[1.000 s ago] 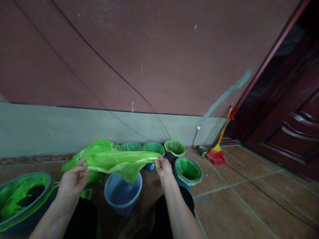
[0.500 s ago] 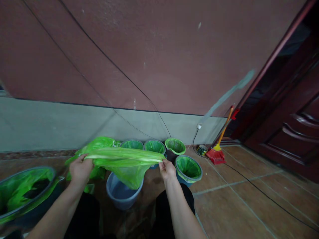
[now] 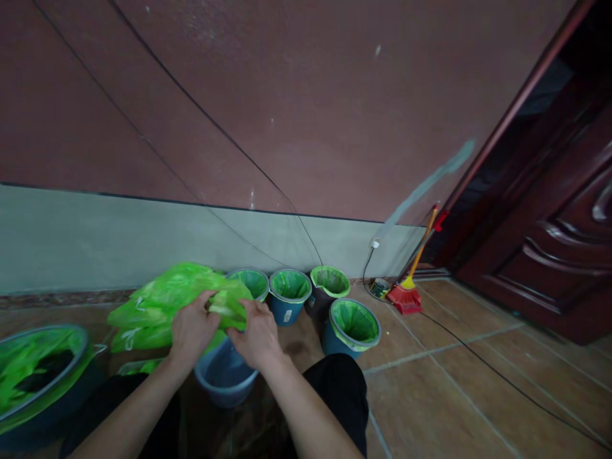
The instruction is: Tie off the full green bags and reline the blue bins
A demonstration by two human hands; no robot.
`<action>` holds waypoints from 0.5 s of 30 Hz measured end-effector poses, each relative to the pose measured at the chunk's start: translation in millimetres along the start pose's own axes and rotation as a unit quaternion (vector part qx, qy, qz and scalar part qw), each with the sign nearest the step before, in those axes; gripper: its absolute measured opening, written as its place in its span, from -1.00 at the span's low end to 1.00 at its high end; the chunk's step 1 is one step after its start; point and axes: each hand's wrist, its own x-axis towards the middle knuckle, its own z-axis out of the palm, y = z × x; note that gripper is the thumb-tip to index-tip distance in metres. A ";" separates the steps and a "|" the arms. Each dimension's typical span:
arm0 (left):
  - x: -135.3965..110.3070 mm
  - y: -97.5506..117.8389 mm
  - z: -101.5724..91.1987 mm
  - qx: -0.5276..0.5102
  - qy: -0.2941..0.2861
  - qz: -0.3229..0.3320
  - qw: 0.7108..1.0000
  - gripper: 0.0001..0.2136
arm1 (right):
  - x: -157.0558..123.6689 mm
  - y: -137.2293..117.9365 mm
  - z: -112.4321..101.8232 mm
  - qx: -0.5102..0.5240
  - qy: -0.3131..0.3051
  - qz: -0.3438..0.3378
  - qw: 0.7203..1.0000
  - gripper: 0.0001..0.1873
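Between my two hands a thin green plastic bag (image 3: pixel 227 305) is bunched up. My left hand (image 3: pixel 195 326) pinches its left side, and my right hand (image 3: pixel 255 331) grips the right side. Just below them stands a bluish-grey bucket (image 3: pixel 224 376) with no liner showing in it. Behind my left hand lies a heap of green bags (image 3: pixel 157 303) with white ties, on the floor against the wall. My hands hide part of the held bag and the bucket's far rim.
Several bins with green liners stand by the wall, among them a blue bin (image 3: pixel 290 294) and a nearer bin (image 3: pixel 352 328). A larger lined bin (image 3: pixel 43 376) is at the left. A red broom (image 3: pixel 406 296) leans near the dark red door (image 3: pixel 540 255). A black cable (image 3: pixel 497 366) crosses the tiles.
My hands have come together from far apart, and the bag stretched between them is now gathered into a bunch. The view has shifted slightly to the right.
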 end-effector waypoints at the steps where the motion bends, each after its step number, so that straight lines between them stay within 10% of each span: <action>1: -0.9 2.3 1.3 0.007 -0.009 0.008 1.000 -0.54 | 4.5 -0.8 4.3 -0.022 -0.009 0.008 1.000 -0.62; 15: -0.5 -37.1 12.9 0.076 0.003 0.034 0.997 -0.56 | 11.3 40.0 -42.6 -0.138 0.159 0.034 0.977 -0.73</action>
